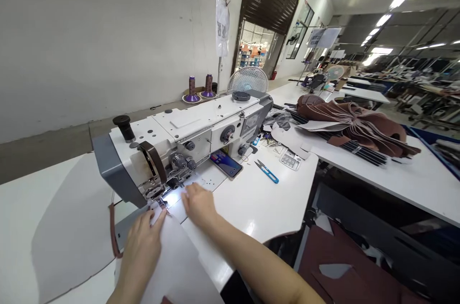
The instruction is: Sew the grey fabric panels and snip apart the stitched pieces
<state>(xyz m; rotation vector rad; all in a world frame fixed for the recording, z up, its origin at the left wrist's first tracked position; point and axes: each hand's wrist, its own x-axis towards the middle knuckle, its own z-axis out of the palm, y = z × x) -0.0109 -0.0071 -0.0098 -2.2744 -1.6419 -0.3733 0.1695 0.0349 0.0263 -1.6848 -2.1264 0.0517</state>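
My left hand [142,251] and right hand [199,205] lie flat and open on a white sheet [176,265] at the sewing machine's [187,141] foot; the sheet blends into the counter [258,203], and the machine's label [249,124] is unreadable.

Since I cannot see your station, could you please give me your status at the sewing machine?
Left hand flat on white sheet, right hand beside it. Both at presser foot of white sewing machine. Narrow brown strip trailing left.

- Left hand [140,256] and right hand [199,205] lie flat on a white sheet [176,265] on the tabletop [258,208]
- Sheet runs under the sewing machine's [201,136] presser foot [157,193]
- Blue thread snips [266,171] lie near a phone [226,164]
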